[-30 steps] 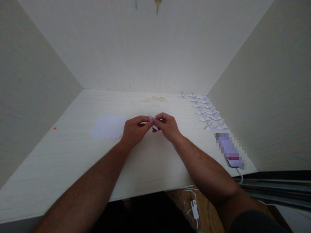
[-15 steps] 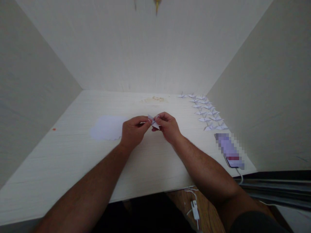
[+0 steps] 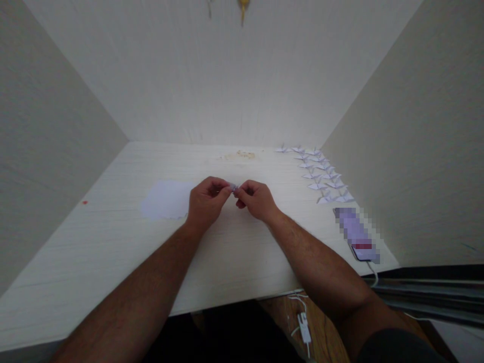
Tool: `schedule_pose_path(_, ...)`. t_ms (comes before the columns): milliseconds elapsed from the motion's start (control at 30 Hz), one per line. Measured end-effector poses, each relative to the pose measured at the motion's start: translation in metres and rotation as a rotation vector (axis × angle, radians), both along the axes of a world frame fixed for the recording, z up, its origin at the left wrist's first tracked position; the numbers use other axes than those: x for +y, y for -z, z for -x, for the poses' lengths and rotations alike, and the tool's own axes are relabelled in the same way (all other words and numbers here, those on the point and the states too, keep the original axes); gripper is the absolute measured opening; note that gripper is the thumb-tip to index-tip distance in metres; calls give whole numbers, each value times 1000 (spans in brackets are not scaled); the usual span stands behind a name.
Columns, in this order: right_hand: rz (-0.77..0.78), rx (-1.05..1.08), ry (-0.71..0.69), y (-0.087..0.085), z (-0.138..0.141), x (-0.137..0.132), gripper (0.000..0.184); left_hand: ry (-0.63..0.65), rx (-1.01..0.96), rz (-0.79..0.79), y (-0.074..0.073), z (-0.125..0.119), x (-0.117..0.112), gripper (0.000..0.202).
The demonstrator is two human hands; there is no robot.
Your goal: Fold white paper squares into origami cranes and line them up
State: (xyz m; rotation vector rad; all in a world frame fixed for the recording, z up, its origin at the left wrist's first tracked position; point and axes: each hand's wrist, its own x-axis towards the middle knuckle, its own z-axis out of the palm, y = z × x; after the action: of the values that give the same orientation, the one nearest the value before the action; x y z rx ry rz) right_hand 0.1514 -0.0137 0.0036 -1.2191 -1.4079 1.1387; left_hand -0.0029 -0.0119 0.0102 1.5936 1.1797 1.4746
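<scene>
My left hand [image 3: 206,203] and my right hand [image 3: 256,200] meet over the middle of the pale desk [image 3: 113,242]. Both pinch a small folded piece of lilac paper [image 3: 234,188] between their fingertips. Only a sliver of the paper shows between the fingers. A stack of flat lilac paper sheets [image 3: 165,199] lies just left of my left hand.
Several small folded paper cranes [image 3: 320,174] stand in rows at the back right. A phone [image 3: 357,234] with a cable lies near the right front edge. White walls close in the desk on three sides. A small red dot [image 3: 84,202] marks the left side.
The paper piece showed as a wider shape between my fingers. Now both hands have closed tighter round it, and it is mostly hidden.
</scene>
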Motion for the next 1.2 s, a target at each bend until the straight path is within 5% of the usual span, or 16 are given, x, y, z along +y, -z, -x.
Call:
schedule_pose_path(133,-51,-84,-24,3,-1,-1,25,104,-86,211,-2,2,5,43)
schedule_pose_path(300,-48,-52,-54,0,-4,-1,27,182,-98,346,1,7,9,23)
schedule_pose_path(500,1,160,-177,-1,-6,1,32,258,-437,447,-1,5,7,23)
schedule_pose_path(733,38,310,-278,-2,-8,0,34,359,-580,554,-9,6,5,25)
schedule_pose_path(933,62,295,-281,2,-7,0,33,374,-598,610,-8,6,6,25)
schedule_pose_path(1200,-112,42,-138,-1,-8,1,24,237,-358,552,1,4,12,29)
